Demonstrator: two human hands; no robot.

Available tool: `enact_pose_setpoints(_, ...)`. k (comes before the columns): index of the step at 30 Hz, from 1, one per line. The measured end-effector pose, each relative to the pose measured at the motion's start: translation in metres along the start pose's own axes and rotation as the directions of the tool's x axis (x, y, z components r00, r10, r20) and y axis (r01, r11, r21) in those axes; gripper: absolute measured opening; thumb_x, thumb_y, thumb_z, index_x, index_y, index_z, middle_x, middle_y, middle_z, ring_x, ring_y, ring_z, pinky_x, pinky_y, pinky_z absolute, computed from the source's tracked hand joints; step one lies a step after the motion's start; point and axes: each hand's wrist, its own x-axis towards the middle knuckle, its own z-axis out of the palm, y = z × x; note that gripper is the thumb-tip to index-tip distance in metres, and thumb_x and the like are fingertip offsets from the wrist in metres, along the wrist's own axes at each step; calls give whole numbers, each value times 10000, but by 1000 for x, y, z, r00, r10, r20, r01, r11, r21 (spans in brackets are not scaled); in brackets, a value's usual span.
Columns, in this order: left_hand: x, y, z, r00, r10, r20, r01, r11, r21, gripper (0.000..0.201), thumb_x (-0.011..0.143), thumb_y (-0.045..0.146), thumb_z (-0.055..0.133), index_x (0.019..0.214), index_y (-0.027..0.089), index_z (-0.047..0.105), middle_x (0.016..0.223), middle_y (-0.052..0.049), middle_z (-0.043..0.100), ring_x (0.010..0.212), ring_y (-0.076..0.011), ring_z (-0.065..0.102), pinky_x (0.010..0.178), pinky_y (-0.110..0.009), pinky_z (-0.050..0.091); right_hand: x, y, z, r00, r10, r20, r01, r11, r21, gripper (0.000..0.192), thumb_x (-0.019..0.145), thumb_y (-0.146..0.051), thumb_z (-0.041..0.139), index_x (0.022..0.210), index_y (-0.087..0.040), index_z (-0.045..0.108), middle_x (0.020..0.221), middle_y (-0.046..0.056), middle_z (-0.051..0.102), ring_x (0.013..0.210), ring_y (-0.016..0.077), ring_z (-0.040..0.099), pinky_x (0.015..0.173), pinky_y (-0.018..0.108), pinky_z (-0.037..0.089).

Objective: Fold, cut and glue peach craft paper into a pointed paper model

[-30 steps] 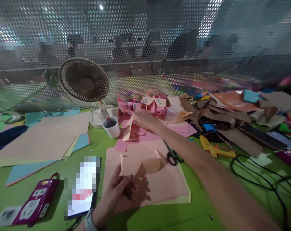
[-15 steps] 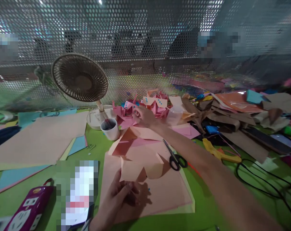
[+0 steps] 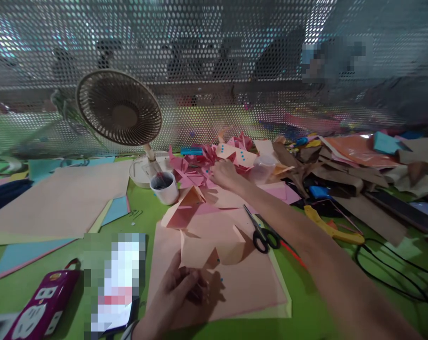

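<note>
My left hand is low in the middle, fingers curled, at the lower left edge of a peach paper cutout with a notch in its lower edge. The cutout's left corner sits at my index finger. Small blue dots show on and below it. My right hand reaches far forward, its fingers bent down together over pink paper scraps; what its fingertips pinch, if anything, is hidden. Behind it lies a peach paper strip with blue dots. Peach sheets lie beneath my left hand.
Black-handled scissors lie under my right forearm. Left are a white cup, a fan, a phone, a purple power strip and stacked paper. Right are a yellow tool, black cables and brown scraps.
My right hand has shifted slightly right and lowered toward the pink scraps, fingers bent further down. A blue strip behind them is now more visible. My left hand stays at the cutout.
</note>
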Motion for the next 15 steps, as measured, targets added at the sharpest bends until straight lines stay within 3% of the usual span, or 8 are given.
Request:
enact_pose_setpoints(3,-1,2,4,1000,3,-14,-3,1000,-24,732,639,543,819,1191,211,472,660,-16,694,508,-172,636,482,-253,461,13,0,-3,998,49,-31,-50,998,-39,347,916,-269,481,1007,-55,738,1026,227,702,1065,335,584,937,464,394)
enact_pose_setpoints(6,-2,-1,4,999,8,-49,-11,998,-61,841,663,521,810,1323,203,397,646,1,689,493,-162,627,474,-246,450,35,-8,-1,998,-30,-54,27,999,-47,391,936,-221,419,1195,-63,667,1224,222,639,1199,316,516,975,427,386)
enact_pose_setpoints(8,-2,-4,4,998,20,-63,-25,997,-78,857,696,492,795,1375,209,357,645,11,685,505,-161,632,485,-248,458,51,-15,5,995,-96,-21,95,994,-47,396,930,-172,403,1235,-113,650,1242,182,645,1176,276,545,951,387,410)
enact_pose_setpoints(11,-3,-6,1,998,23,-50,-27,996,-84,808,738,456,772,1376,199,349,661,7,687,534,-162,640,507,-255,474,69,-18,19,991,-121,56,124,990,-61,353,878,-145,482,1150,-173,705,1141,134,706,1057,246,617,912,364,435)
enact_pose_setpoints(15,-3,-9,-1,999,1,-46,-5,997,-83,745,749,444,768,1314,181,360,674,-5,690,536,-164,638,524,-276,498,78,-1,32,997,-29,73,40,989,-144,305,838,-80,501,1014,-73,750,1058,210,716,1060,312,611,968,459,389)
